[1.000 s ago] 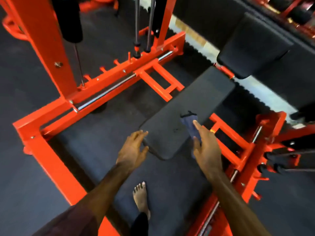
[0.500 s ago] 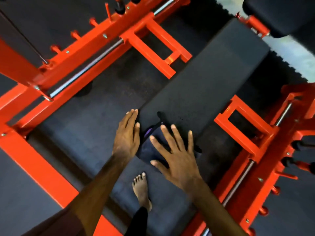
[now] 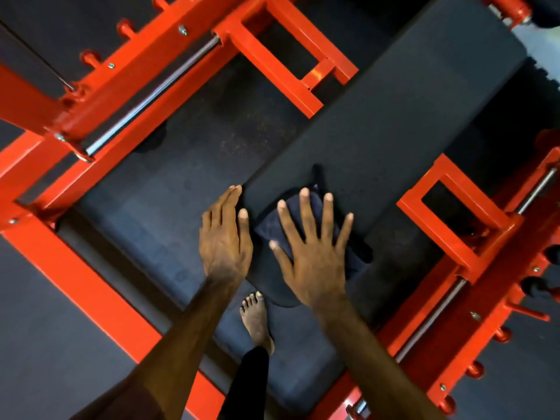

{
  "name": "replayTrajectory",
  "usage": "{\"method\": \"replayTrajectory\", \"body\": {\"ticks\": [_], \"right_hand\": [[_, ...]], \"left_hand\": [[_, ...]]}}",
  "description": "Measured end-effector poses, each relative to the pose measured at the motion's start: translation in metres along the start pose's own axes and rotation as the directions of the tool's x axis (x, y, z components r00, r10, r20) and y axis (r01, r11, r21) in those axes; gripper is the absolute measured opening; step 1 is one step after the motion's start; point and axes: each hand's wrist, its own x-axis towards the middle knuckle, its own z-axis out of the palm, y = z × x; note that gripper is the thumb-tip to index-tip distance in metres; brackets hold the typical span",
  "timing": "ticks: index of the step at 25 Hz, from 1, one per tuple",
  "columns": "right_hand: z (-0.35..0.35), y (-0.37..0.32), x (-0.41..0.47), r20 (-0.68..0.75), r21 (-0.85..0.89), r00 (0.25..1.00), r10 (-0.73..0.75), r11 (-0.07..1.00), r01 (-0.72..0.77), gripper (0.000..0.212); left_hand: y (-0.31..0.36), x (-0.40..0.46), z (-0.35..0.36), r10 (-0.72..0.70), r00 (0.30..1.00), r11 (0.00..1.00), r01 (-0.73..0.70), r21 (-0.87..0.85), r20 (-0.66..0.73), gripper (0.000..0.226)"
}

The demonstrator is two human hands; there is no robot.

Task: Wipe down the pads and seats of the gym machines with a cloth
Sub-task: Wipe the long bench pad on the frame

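A long black bench pad (image 3: 394, 125) runs diagonally from the lower middle to the upper right, inside an orange machine frame. A dark blue cloth (image 3: 269, 230) lies on the pad's near end. My right hand (image 3: 312, 247) presses flat on the cloth with its fingers spread and straight. My left hand (image 3: 225, 234) rests with straight fingers against the pad's left edge, beside the cloth. Most of the cloth is hidden under my right hand.
Orange frame beams (image 3: 91, 286) and chrome guide rods (image 3: 151, 95) flank the bench on both sides, with orange brackets (image 3: 454, 225) close to the pad. Dark rubber floor mat (image 3: 145, 225) lies below. My bare foot (image 3: 256, 322) stands just under the pad's near end.
My right hand went from holding the cloth above the pad to pressing it flat on the near end. My left hand came against the pad's edge. The view has moved closer.
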Motion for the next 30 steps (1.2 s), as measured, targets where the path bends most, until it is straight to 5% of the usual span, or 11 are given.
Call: {"method": "replayTrajectory", "body": {"ticks": [4, 10, 15, 20, 26, 30], "right_hand": [[0.000, 0.039, -0.041, 0.039, -0.005, 0.953, -0.300, 0.954, 0.300, 0.069], [-0.005, 0.014, 0.020, -0.019, 0.036, 0.996, 0.083, 0.996, -0.083, 0.069], [-0.008, 0.055, -0.026, 0.065, -0.025, 0.941, -0.331, 0.942, 0.333, 0.070], [-0.008, -0.002, 0.049, -0.026, 0.002, 0.999, 0.033, 0.999, -0.033, 0.070], [-0.006, 0.013, -0.002, 0.043, -0.018, 0.931, -0.362, 0.932, 0.363, 0.070], [-0.005, -0.032, 0.051, -0.038, 0.012, 0.998, 0.043, 0.999, -0.043, 0.070]], "left_hand": [[0.010, 0.000, -0.002, -0.098, 0.995, 0.995, 0.099, 0.029, -0.028, 0.045], [0.016, 0.002, 0.008, -0.153, 0.982, 0.983, 0.163, 0.087, -0.114, 0.042], [0.012, 0.002, 0.005, -0.130, 0.987, 0.991, 0.132, 0.022, -0.089, 0.043], [0.011, 0.005, 0.004, -0.192, 0.981, 0.981, 0.191, -0.033, -0.031, 0.045], [-0.016, 0.000, -0.027, -0.138, 0.964, 0.790, 0.245, -0.562, 0.227, 0.044], [-0.025, -0.012, -0.046, -0.180, 0.926, 0.735, 0.351, -0.581, 0.331, 0.051]]}}
